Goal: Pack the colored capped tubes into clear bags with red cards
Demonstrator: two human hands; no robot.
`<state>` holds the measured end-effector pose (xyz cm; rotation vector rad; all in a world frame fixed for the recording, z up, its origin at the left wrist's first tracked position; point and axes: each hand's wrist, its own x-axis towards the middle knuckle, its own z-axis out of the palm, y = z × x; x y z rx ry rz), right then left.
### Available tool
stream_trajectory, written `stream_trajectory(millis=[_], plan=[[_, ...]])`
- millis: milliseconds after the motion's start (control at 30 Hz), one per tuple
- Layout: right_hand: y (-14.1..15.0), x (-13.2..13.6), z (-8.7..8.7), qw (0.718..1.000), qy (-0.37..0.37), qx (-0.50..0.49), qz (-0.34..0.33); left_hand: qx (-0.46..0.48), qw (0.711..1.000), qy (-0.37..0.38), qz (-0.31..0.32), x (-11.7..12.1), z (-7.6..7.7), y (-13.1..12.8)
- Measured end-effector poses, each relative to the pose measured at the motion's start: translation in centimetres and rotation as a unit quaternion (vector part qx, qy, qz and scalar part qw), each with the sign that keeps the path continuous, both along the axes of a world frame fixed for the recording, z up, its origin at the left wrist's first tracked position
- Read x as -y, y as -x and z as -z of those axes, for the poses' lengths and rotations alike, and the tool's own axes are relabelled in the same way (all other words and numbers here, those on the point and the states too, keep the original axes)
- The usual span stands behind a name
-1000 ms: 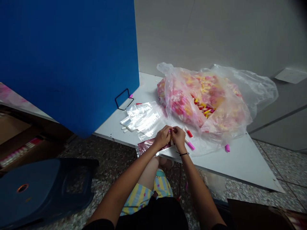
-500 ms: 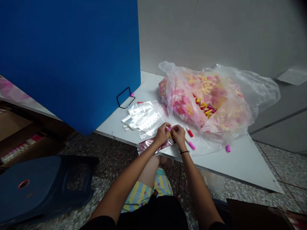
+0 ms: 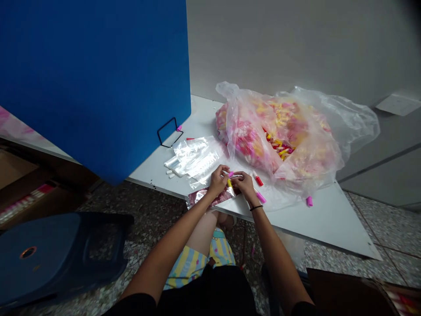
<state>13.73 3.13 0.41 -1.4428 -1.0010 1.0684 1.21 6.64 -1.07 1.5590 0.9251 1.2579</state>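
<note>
At a white bench (image 3: 335, 221), a person in a black top & striped shorts works w/ both hands on the near side of a big see-thru plastic bag (image 3: 305, 151), packed w/ pink, red & yellow pcs. The L hand (image 3: 218, 180) pinches a small pink cap (image 3: 231, 174) just off the bag's near side; the R hand (image 3: 244, 183), nearer that same side, curls its fingers in twd the cap — whether it grips anything can't be told. A yellow-topped tube (image 3: 230, 183) shows btwn the two, in front of the bag; unclear if held.

A reddish, shiny pouch (image 3: 224, 197) lies under the L hand at the bench edge, on the bag's near side. Just in front of the bag rest a red-and-white tube (image 3: 258, 178) and, beside the R hand, a pink tube (image 3: 261, 197). A loose pink cap (image 3: 309, 201) sits off the bag's near R corner. L of the bag: a spread of clear plastic sleeves (image 3: 199, 156), w/ short white pcs (image 3: 170, 174) next to them — and, farther L, a black wire stand (image 3: 169, 132) by a tall blue panel (image 3: 108, 79).
</note>
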Motion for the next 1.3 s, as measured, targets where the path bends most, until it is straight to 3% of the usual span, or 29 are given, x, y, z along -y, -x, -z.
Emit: stream_trajectory(millis=[133, 500, 733, 900, 1033, 1133, 1200, 1300], plan=[[0.1, 0.0, 0.4, 0.999, -0.014, 0.036, -0.003, 0.015, 1.0, -0.001, -0.002, 0.0, 0.1, 0.0], [-0.5, -0.3, 0.9, 0.999, -0.017, -0.005, -0.033, 0.0, 1.0, -0.002, -0.016, -0.5, 0.2, -0.1], [-1.0, 0.7, 0.7, 0.988, -0.016, 0.007, -0.152, -0.028, 0.999, -0.015, 0.017, 0.0, -0.9, 0.4], [-1.4, 1.7, 0.8, 0.991, -0.01, 0.022, -0.132, -0.072, 0.996, -0.034, 0.036, 0.1, -0.8, 0.1], [-1.2, 1.9, 1.1, 0.992, -0.006, -0.018, -0.126, -0.109, 0.993, -0.051, 0.013, 0.1, -0.9, 0.2], [-0.7, 2.0, 1.3, 0.996, -0.026, -0.029, -0.077, -0.14, 0.988, -0.068, -0.01, 0.7, -1.1, 0.9], [-0.2, 2.1, 1.2, 0.998, -0.034, -0.029, -0.045, -0.198, 0.975, -0.102, -0.007, 1.8, -1.4, 1.6], [0.2, 2.4, 0.9, 0.999, -0.036, -0.026, -0.032, -0.332, 0.925, -0.18, 0.046, 3.8, -1.4, 2.8]])
